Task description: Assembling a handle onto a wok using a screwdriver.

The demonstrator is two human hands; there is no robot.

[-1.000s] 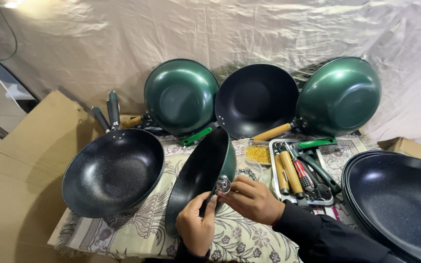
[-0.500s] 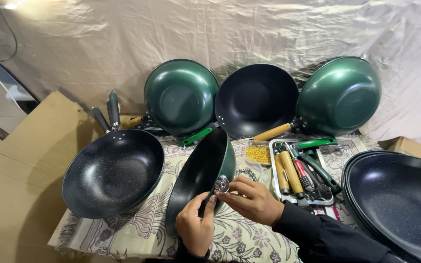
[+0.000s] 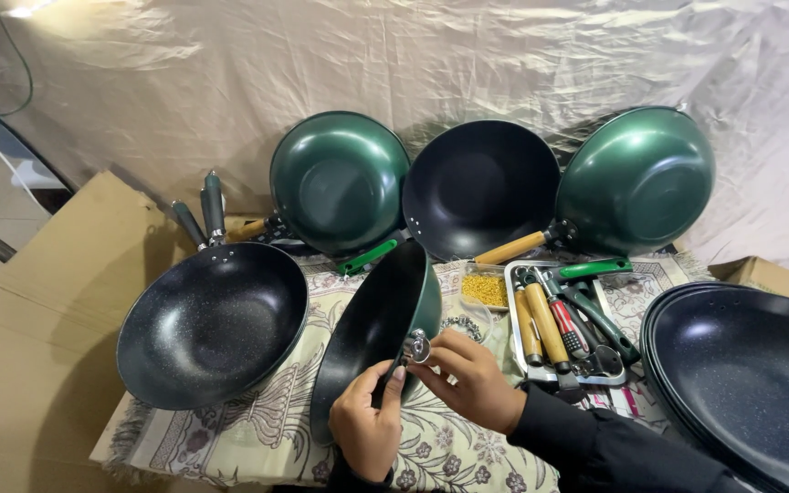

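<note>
While you looked down in the head view, your left hand (image 3: pixel 365 429) gripped the rim of the green wok (image 3: pixel 378 330), standing on edge on the patterned cloth (image 3: pixel 257 415) at table centre. Your right hand (image 3: pixel 468 379) pinched the small metal fitting (image 3: pixel 417 346) at its rim. Judging by this, no handle was on it yet; approx. the fixing was not finished. Handles & tools lay in the metal tray (image 3: pixel 515 270) beside; other woks leaned behind.
</note>
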